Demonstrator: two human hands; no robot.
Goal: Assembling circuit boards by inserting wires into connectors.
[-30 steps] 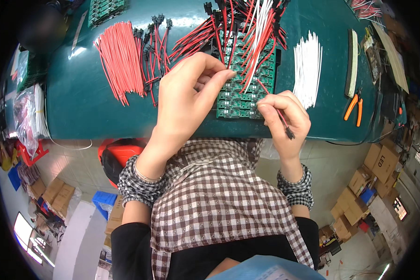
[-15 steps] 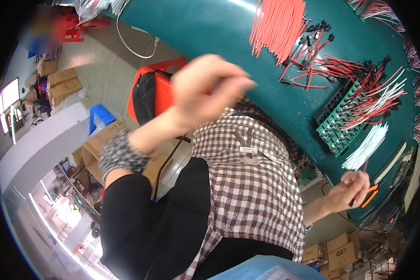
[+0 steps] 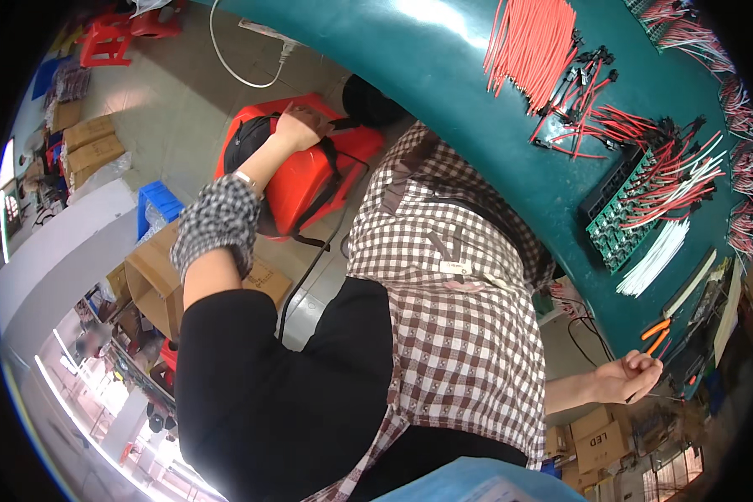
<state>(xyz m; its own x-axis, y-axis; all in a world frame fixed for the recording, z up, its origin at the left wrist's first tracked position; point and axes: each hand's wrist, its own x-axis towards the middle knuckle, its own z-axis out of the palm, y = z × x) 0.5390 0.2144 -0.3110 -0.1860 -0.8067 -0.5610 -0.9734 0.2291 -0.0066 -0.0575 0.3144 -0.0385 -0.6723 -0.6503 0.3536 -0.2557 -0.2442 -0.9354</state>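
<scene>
Green tabletop (image 3: 510,142) bears a circuit board (image 3: 611,238) slanting lengthwise toward upper right.

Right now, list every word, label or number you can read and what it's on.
Right carton: dark capitals, legible, but I won't copy them out.
Left carton, beside the apron: dark marks, too blurred to read.
White tag on the apron: print too small to read.

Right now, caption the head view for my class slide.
Left hand at a black bag on a red stool; right hand near orange-handled pliers.
</scene>
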